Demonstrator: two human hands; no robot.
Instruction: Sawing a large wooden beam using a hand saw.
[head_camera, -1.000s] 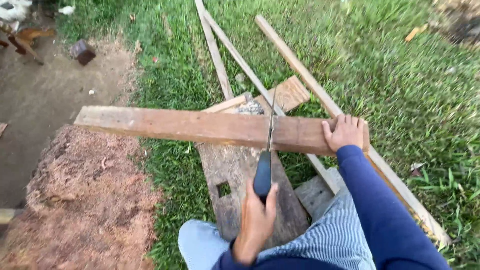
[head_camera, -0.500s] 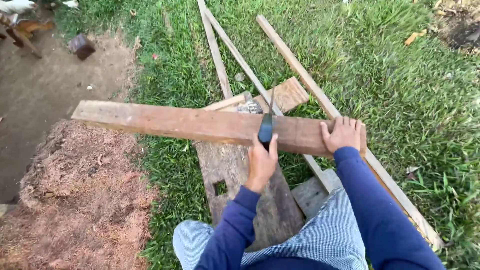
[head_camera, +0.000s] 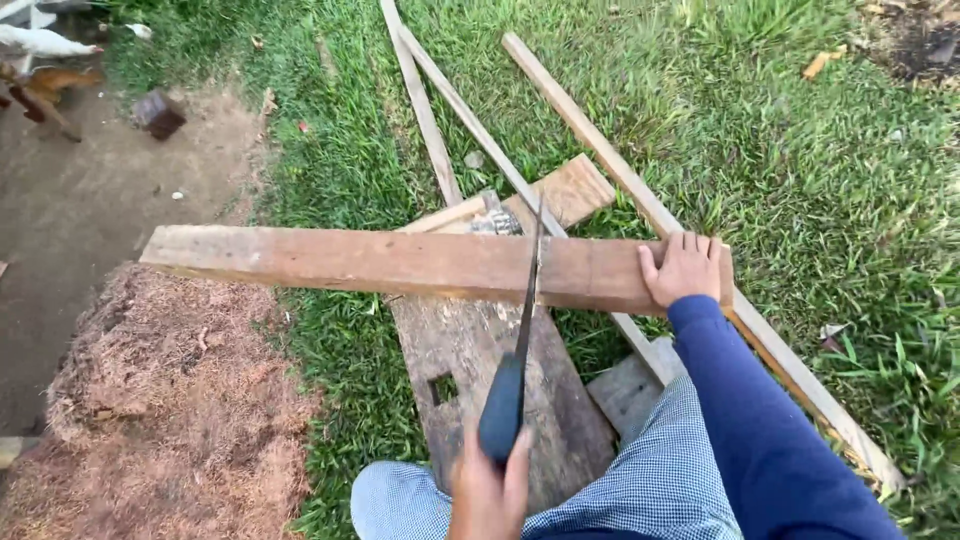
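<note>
At far left, a mound of reddish-brown sawdust (head_camera: 170, 400) borders bare packed soil; a dark block (head_camera: 158, 113) lies on the soil near the top edge, too blurred to identify. A reddish wooden plank (head_camera: 350, 262), rectangular in section and rough-sawn, lies with its long axis running left to right, its left end pointing over the sawdust and its right end over the grass (head_camera: 800, 180). It rests across a weathered grey board (head_camera: 470, 350) with a square hole, which runs toward the viewer; the board's near end is hidden behind a checked trouser knee (head_camera: 660, 480).

A handsaw (head_camera: 520, 330) crosses the plank nearly at right angles, its thin blade seen edge-on and pointing away from the viewer, its dark blue handle nearest the camera. The left hand (head_camera: 490, 495) is closed around that handle; the frame's lower edge cuts off the wrist. Beyond the blade a small grey object (head_camera: 495, 220) sits on a pale offcut (head_camera: 565, 190), hard to make out.

Three long pale battens (head_camera: 560, 90) fan away up the grass. The right hand (head_camera: 685, 268), in a blue sleeve, presses flat on the plank's right end, fingers spread and curled over its far edge, grasping nothing else.
</note>
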